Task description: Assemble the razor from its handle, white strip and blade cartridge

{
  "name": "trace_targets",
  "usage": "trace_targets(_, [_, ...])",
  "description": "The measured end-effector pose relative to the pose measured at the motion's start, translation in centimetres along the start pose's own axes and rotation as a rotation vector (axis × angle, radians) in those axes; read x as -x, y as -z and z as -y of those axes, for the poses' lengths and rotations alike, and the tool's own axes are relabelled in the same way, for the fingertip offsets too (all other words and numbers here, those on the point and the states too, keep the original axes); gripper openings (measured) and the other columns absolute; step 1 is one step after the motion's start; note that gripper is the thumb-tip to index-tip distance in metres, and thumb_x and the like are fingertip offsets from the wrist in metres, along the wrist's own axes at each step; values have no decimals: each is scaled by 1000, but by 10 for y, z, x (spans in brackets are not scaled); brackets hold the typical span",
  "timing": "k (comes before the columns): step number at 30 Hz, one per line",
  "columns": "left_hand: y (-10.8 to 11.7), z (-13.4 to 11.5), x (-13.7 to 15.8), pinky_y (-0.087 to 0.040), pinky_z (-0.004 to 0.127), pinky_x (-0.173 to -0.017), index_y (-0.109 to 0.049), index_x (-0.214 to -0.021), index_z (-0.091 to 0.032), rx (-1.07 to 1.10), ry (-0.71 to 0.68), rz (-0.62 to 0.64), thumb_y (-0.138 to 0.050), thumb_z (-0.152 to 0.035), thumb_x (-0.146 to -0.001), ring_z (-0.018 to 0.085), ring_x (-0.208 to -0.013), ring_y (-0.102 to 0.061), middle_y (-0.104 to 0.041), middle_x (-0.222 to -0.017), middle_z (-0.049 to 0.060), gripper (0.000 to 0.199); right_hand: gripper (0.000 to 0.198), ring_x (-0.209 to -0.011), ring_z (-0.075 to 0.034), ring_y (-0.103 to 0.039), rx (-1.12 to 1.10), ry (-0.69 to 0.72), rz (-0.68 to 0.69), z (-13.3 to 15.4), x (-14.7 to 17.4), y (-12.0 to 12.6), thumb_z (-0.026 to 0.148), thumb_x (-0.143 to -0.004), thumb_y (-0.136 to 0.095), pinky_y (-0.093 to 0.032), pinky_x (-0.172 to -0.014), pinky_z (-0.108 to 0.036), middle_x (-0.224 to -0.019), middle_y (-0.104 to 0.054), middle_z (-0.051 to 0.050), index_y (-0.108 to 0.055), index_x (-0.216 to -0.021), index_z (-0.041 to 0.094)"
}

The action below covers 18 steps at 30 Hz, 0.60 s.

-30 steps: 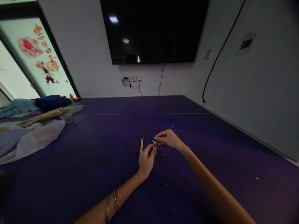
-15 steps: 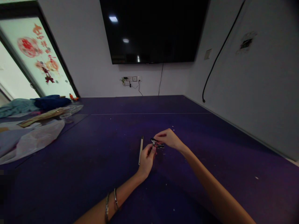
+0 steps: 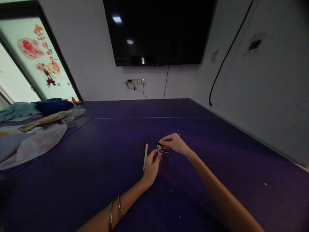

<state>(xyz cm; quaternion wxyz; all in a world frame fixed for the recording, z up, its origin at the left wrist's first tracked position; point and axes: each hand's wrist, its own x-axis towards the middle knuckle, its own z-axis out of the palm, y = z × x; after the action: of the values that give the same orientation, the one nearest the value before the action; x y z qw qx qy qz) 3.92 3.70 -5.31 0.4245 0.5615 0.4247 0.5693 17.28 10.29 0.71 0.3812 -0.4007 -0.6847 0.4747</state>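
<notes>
My left hand (image 3: 152, 163) is closed, thumb and fingers pinching a small silver-and-black piece (image 3: 159, 147) whose exact kind I cannot make out. My right hand (image 3: 174, 143) comes in from the right, its fingertips pinched at the dark upper part of that same piece. Just beyond it, by the right fingers, shows a small dark, shiny item (image 3: 166, 150); whether it joins the held piece I cannot tell. Left of my left hand lies a long, thin, pale strip (image 3: 145, 156) with a dark tip, partly behind the hand.
Dark purple surface (image 3: 96, 187) spreads under both hands, with tiny white specks scattered on it. Plastic bags (image 3: 41, 141) and folded cloths (image 3: 51, 105) are heaped at the left. Ahead, a television (image 3: 159, 32) hangs on the wall, and a black cable (image 3: 224, 59) runs down the right wall.
The dark upper part of the held piece has tilted slightly. Both hands stay almost in place, still pinching it.
</notes>
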Motion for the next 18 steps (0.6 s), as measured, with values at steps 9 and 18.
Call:
trace_targets(9, [0, 0, 0, -30, 20, -46, -60, -88, -12, 3, 3, -2, -53, -46, -79, 9, -49, -41, -48, -59, -3, 36, 23, -63, -15, -64, 10, 2, 9, -1, 0, -1, 35, -67, -66, -54, -60, -27, -68, -69, -3, -72, -73, 14])
trace_targets(18, [-1, -1, 0, -30, 21, -47, -59, -87, -13, -4, 0, 5, -51, -48, -79, 9, -49, -39, -46, -58, -3, 37, 23, -63, -15, -64, 28, 20, 29, 0, 0, 0, 35, -67, -65, -53, -60, -26, -67, -69, -3, -72, -72, 14])
